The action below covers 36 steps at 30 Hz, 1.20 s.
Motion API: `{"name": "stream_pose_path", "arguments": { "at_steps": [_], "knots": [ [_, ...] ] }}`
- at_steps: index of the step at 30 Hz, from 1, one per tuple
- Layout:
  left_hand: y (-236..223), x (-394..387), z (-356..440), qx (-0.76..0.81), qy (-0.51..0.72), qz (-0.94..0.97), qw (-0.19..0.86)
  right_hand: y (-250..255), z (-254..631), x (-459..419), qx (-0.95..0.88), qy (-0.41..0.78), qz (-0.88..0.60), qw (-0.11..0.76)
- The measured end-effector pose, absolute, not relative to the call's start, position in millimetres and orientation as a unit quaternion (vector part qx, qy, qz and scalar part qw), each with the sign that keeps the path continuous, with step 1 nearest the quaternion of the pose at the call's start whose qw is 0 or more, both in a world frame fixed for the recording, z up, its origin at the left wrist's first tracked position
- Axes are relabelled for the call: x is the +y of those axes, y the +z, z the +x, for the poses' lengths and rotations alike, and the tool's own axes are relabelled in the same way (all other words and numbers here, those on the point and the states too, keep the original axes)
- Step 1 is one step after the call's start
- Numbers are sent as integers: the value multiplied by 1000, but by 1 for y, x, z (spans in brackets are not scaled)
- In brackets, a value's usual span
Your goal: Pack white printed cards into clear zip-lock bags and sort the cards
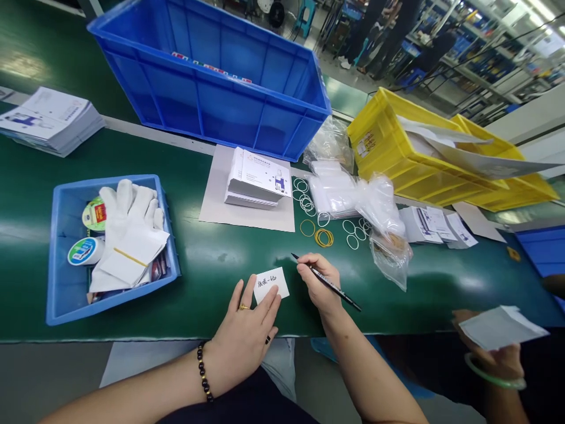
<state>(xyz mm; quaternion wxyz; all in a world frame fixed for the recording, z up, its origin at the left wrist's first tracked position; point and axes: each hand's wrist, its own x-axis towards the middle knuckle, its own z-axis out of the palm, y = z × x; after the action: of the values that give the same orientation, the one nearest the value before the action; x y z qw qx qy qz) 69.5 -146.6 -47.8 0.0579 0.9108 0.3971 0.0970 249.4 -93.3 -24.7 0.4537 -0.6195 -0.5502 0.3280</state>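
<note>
My left hand (245, 330) lies flat on the green table, fingers stretched out, its fingertips pressing the lower edge of a small white paper slip (272, 282) with handwriting on it. My right hand (318, 284) is closed on a black pen (326, 282), the tip pointing up and left, just right of the slip and off the paper. Loose rubber bands (323, 237), white and yellow, lie beyond my right hand. A stack of printed leaflets (258, 178) rests on a grey sheet (220, 203) further back.
A small blue tray (62, 259) with white gloves (129, 207) and tape rolls sits left. A big blue bin (212, 88) and yellow bins (419, 159) stand behind. Clear plastic bags (379, 218) lie right. Another person's hand (494, 347) holds papers at lower right.
</note>
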Motion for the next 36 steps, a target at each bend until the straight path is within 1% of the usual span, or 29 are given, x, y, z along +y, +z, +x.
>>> {"name": "stream_pose_path", "arguments": {
  "at_steps": [4,6,12,20,26,31,34,36],
  "knots": [
    [-48,-147,70,401,112,907,59,-23,251,-94,-599,353,-618,367],
    [-48,-147,70,401,118,906,60,-29,248,-95,-590,353,-636,350],
    [-48,-146,70,399,115,907,66,-45,240,-99,-612,273,-641,374],
    [-48,-145,70,393,123,909,58,-45,239,-98,-641,244,-638,350],
    [-48,-145,69,390,126,910,58,-46,239,-98,-646,246,-638,339],
    [-47,-146,68,388,122,912,62,-44,239,-98,-639,238,-642,350],
    [-48,-146,69,388,119,911,64,-44,240,-98,-622,272,-633,372],
    [-48,-146,69,388,115,912,67,-44,243,-97,-592,298,-627,411]
  ]
}}
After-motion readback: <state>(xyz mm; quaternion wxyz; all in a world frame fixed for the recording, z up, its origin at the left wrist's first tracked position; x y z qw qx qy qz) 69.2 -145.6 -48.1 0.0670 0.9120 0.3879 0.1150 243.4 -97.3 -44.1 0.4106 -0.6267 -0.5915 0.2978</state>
